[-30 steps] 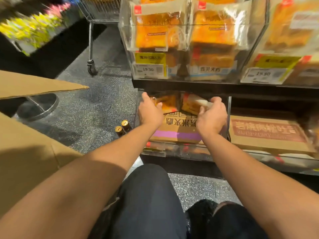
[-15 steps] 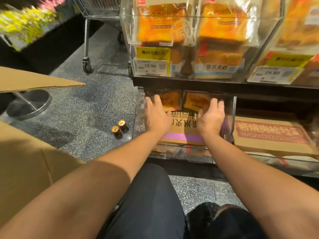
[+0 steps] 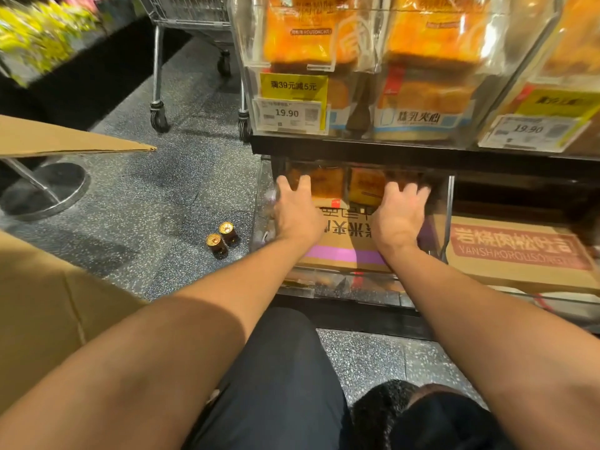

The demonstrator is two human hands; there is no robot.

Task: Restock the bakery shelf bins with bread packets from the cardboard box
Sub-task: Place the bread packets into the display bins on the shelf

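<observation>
Both my hands reach into the clear bottom bin (image 3: 449,203) of the shelf. My left hand (image 3: 297,209) lies with straight fingers against an orange bread packet (image 3: 326,183) at the back left. My right hand (image 3: 401,211) presses flat toward another bread packet (image 3: 365,186) beside it; its fingertips are in shadow. Both hands rest over a flat cardboard sheet (image 3: 344,251) with a purple stripe. The open cardboard box (image 3: 45,303) stands at my left, its flap (image 3: 65,139) raised. The upper bins (image 3: 357,60) are full of bread packets.
Two small dark bottles with gold caps (image 3: 222,238) stand on the speckled floor beside the shelf. A shopping trolley (image 3: 181,34) stands behind them. A round metal stand base (image 3: 42,193) is at the left. Another printed cardboard sheet (image 3: 519,251) lies in the right bin.
Both hands have let go of the packets and straightened, pushing them further back under the shelf. The view has tilted slightly closer to the bottom bin.
</observation>
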